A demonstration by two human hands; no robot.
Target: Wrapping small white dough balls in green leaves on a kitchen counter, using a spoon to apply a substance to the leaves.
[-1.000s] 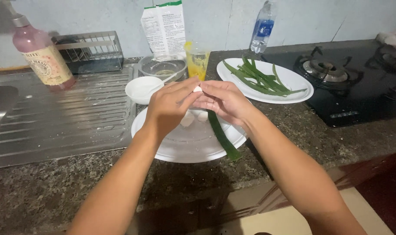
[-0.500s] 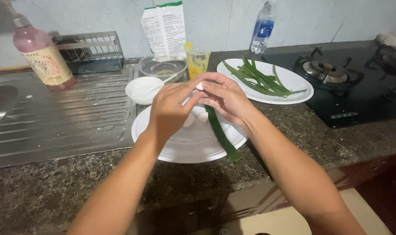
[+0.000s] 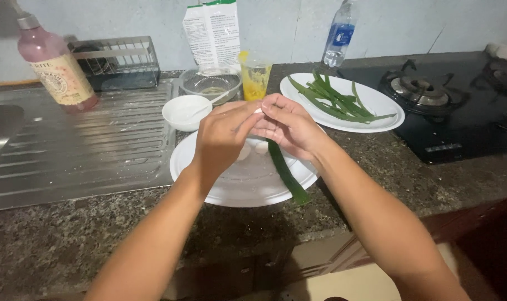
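At the centre of the head view, my left hand [image 3: 222, 139] and right hand [image 3: 289, 125] met above the round white plate [image 3: 209, 178]. Both pinched a small pale, dough-like lump [image 3: 258, 111] between their fingertips. From under the right hand a long green leaf strip [image 3: 284, 173] ran down past the plate's lower right rim. I judged the lump light, soft and possibly sticky, best held at its edges with gentle pressure, and the strip limp but tearable. More leaf strips lay on the oval white plate [image 3: 376, 120] at upper right.
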